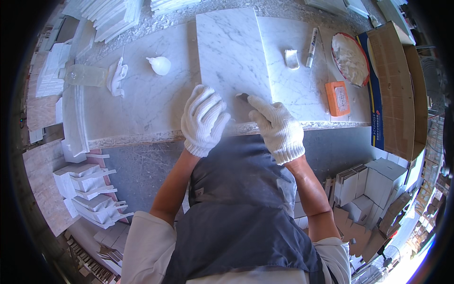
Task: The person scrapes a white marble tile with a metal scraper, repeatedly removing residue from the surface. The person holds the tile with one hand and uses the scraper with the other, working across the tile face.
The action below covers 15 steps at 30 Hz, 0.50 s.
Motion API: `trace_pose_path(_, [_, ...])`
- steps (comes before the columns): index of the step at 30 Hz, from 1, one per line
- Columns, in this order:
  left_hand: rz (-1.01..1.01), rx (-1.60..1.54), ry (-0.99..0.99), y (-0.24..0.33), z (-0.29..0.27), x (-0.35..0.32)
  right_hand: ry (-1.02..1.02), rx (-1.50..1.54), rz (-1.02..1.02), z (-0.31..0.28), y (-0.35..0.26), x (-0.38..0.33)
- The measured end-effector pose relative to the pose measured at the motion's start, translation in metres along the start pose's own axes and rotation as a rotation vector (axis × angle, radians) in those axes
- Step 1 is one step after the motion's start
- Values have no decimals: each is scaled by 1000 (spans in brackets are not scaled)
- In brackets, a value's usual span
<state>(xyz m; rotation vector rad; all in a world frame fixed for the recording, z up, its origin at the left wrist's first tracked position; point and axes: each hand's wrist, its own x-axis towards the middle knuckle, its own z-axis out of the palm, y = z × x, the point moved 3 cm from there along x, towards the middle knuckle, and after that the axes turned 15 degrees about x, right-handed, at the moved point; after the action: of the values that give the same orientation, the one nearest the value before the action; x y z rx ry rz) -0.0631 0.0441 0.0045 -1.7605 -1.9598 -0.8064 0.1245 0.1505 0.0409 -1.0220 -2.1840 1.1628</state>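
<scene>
A white marble slab [234, 47] with grey veins lies before me on a paler marble worktop. My left hand [204, 120], in a white knit glove, is at its near left corner. Its fingers are loosely bent, the thumb is apart from them, and nothing shows in it. In its own white glove, my right hand [278, 128] is closed around a small tool with a dark flat tip [242, 97], like a scraper blade. That tip points left, over the near part of the slab. The glove hides the tool's handle.
A white squeeze bulb [159, 65], a crumpled white cloth [117, 78] and a clear bottle [85, 75] are at left. To the right are a white strip roll [292, 59], a marker [311, 47], an orange block [337, 98], a bowl of white paste [350, 59] and a cardboard box [395, 90].
</scene>
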Motion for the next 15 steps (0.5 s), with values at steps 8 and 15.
trace_pose_path(8, [6,5,-23,0,0,1,-72,-113,-168,-4,-13,2])
trace_pose_path(15, [-10,-4,-7,0,0,0,-86,-67,-52,-13,-9,-15])
